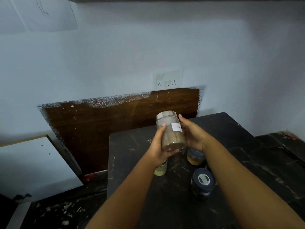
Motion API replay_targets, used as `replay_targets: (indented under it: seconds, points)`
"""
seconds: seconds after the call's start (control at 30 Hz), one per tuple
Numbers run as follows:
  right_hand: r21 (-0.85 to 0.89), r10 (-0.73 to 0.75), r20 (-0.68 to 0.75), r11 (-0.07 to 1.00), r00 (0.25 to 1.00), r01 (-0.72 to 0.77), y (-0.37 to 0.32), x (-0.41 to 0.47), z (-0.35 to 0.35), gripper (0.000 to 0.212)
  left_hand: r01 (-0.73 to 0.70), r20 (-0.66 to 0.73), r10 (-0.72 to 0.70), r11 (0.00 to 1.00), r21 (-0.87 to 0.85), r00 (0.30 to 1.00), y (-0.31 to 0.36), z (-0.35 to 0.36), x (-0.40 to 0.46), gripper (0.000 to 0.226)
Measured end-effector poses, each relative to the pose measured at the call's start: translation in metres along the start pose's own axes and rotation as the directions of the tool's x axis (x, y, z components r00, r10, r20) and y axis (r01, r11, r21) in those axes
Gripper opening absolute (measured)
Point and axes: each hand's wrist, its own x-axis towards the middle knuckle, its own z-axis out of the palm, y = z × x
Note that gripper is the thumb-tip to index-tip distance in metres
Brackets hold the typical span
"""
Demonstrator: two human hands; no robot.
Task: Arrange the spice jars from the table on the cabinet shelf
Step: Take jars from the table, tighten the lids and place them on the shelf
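Both hands lift one clear jar (170, 130) of brown spice above the dark worktop (231, 146). The left hand (160, 148) cups its base and side, fingers curled round the glass; the right hand (193, 133) grips the opposite side, beside a white label. The jar tilts, its lid pointing away from the person. Below the hands three more jars stand on the worktop: a yellow-filled jar (195, 157) just under the right hand, a greenish jar (160, 169) partly hidden beneath the left wrist, and a dark-lidded jar (203, 182) nearer the person, under the right forearm. A fourth, between the hands, is too hidden to tell.
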Motion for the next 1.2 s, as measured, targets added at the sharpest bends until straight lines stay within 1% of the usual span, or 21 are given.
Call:
replay_targets:
  seconds: [0.03,0.1,0.17,0.23,0.37,0.5,0.57,0.7,0.8,0.9,0.97,1.03,1.1,1.13,1.2]
  points:
    - [0.059,0.003,0.061,0.998,0.998,-0.006,0.003,0.0,0.002,0.068,0.016,0.035,-0.014,0.998,-0.057,0.999,0.005,0.0,-0.002,0.079]
    - [0.147,-0.023,0.134,0.989,0.991,0.003,0.007,0.0,0.007,0.068,0.031,0.085,-0.022,0.993,-0.112,0.996,0.011,0.0,-0.005,0.079]
    - [0.214,-0.068,0.154,0.976,0.986,0.034,0.007,0.001,0.013,0.067,0.026,0.097,-0.014,0.992,-0.124,0.995,0.012,-0.001,-0.005,0.077]
    - [0.231,-0.094,0.143,0.971,0.985,0.059,0.004,0.001,0.016,0.066,0.026,0.09,-0.015,0.992,-0.123,0.996,0.012,-0.001,-0.005,0.08]
    - [0.258,-0.117,0.127,0.963,0.985,0.082,-0.002,0.001,0.016,0.064,0.01,0.047,-0.005,0.995,-0.104,0.999,0.014,-0.001,-0.004,0.078]
    - [0.348,-0.1,0.08,0.935,0.992,0.067,-0.003,0.004,0.015,0.065,0.013,-0.017,-0.016,0.987,-0.161,1.0,0.018,0.0,0.002,0.064]
    - [0.386,-0.084,0.052,0.921,0.995,0.058,-0.001,0.005,0.015,0.066,0.018,-0.057,-0.028,0.986,-0.163,0.998,0.019,0.0,0.005,0.061]
    - [0.428,-0.086,0.054,0.902,0.995,0.054,0.0,0.007,0.02,0.058,0.009,-0.136,-0.022,0.995,-0.095,0.991,0.022,0.002,0.009,0.054]
    - [0.429,-0.081,0.046,0.902,0.996,0.054,-0.001,0.009,0.023,0.059,-0.005,-0.185,-0.005,0.998,-0.055,0.983,0.024,0.003,0.012,0.053]
    - [0.339,-0.115,0.05,0.936,0.992,0.092,-0.006,0.008,0.031,0.063,-0.035,-0.227,0.023,0.998,-0.049,0.974,0.033,0.004,0.016,0.057]
    - [0.222,-0.147,0.028,0.965,0.989,0.137,-0.011,0.005,0.039,0.065,-0.074,-0.246,0.068,0.997,-0.018,0.967,0.041,0.007,0.018,0.057]
    - [0.061,-0.187,-0.023,0.98,0.982,0.188,-0.021,0.001,0.048,0.075,-0.12,-0.27,0.132,0.991,0.059,0.954,0.053,0.011,0.02,0.055]
    - [-0.114,-0.243,-0.101,0.966,0.965,0.231,-0.037,0.0,0.057,0.083,-0.152,-0.3,0.2,0.972,0.177,0.933,0.07,0.018,0.022,0.053]
    - [-0.183,-0.284,-0.117,0.948,0.952,0.26,-0.051,-0.001,0.061,0.083,-0.174,-0.306,0.244,0.956,0.237,0.92,0.084,0.026,0.023,0.053]
    - [-0.279,-0.378,-0.105,0.899,0.92,0.338,-0.084,-0.004,0.07,0.08,-0.242,-0.29,0.341,0.913,0.328,0.894,0.118,0.042,0.021,0.05]
